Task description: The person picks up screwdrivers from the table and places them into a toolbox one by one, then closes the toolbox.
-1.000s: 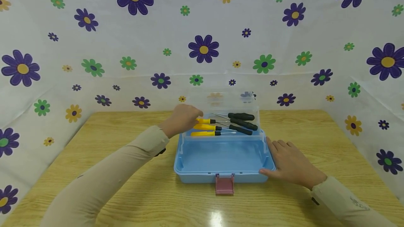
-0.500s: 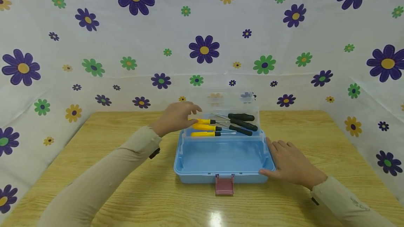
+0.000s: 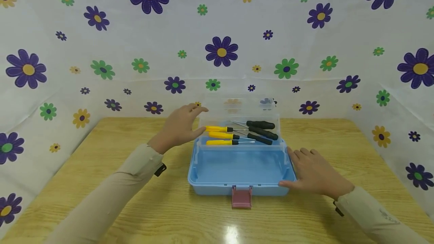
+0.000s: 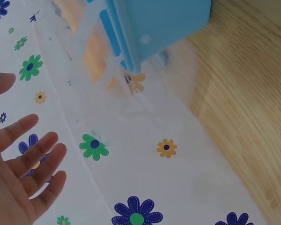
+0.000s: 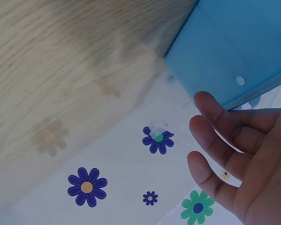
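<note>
In the head view, a light blue toolbox (image 3: 223, 190) stands with its lid raised and a clear tray (image 3: 245, 147) swung up at the back. Yellow-handled screwdrivers (image 3: 222, 135) lie on the tray's left, black-handled screwdrivers (image 3: 262, 131) on its right. My left hand (image 3: 179, 128) is beside the tray's left end, thumb and fingers spread, holding nothing; its thumb tip is right at the end of a yellow handle. My right hand (image 3: 313, 172) rests against the box's right side, thumb over the front corner's rim. A fingertip touches the blue wall (image 5: 234, 51) in the right wrist view.
A pink latch (image 3: 242, 198) hangs down at the toolbox's front. The box stands on a wood-grain table (image 3: 152, 206). Behind and at both sides hangs a white cloth (image 3: 169, 29) printed with flowers.
My left hand has drawn back to the left from the yellow handles, and its fingers have spread. My right hand has stayed at the box's side.
</note>
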`<state>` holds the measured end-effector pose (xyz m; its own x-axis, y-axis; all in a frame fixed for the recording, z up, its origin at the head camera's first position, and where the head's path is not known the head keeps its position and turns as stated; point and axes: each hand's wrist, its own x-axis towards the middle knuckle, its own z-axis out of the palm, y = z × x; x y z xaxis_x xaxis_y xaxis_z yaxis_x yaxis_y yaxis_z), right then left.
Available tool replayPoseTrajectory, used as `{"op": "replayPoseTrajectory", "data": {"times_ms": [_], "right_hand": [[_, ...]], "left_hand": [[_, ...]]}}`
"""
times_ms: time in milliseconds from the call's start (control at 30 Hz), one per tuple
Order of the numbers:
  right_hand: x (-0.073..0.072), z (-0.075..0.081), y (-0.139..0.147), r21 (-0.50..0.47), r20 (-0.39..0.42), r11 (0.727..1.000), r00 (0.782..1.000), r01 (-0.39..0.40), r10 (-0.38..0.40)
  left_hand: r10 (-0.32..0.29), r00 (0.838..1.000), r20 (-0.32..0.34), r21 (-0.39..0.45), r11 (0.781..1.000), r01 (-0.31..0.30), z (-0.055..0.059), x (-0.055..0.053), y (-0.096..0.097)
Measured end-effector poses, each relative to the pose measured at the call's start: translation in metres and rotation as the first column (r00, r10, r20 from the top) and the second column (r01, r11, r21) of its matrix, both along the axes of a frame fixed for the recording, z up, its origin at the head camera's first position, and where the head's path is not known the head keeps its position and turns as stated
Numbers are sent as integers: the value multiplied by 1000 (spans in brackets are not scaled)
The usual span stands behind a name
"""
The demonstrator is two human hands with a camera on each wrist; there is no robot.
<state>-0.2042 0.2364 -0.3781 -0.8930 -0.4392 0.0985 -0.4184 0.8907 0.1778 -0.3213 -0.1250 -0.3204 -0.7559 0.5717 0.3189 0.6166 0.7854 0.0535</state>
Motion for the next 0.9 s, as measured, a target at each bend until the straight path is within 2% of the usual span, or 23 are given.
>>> {"op": "replayPoseTrajectory", "data": {"times_ms": [100, 300, 500, 633, 767, 900], "right_hand": [[0, 3, -1, -13, 8, 1000, 1000, -4, 4], [-4, 13, 2, -47, -15, 999, 1000, -8, 7], [-14, 26, 5, -153, 1, 988, 1000, 26, -26], [-26, 31, 9, -263, -8, 963, 998, 54, -58], [-41, 33, 13, -367, -29, 928, 996, 68, -85], [-54, 32, 15, -442, -54, 894, 993, 73, -108]], "left_hand": [[27, 1000, 9, 7, 1000, -28, 0, 5, -5], [95, 993, 75, 26, 995, -97, -1, 14, -18], [119, 987, 111, 67, 990, -127, -1, 21, -24], [122, 980, 156, 140, 980, -144, -2, 20, -27], [121, 968, 218, 212, 963, -168, -7, 14, -31], [130, 948, 290, 250, 946, -207, -14, 6, -36]]}}
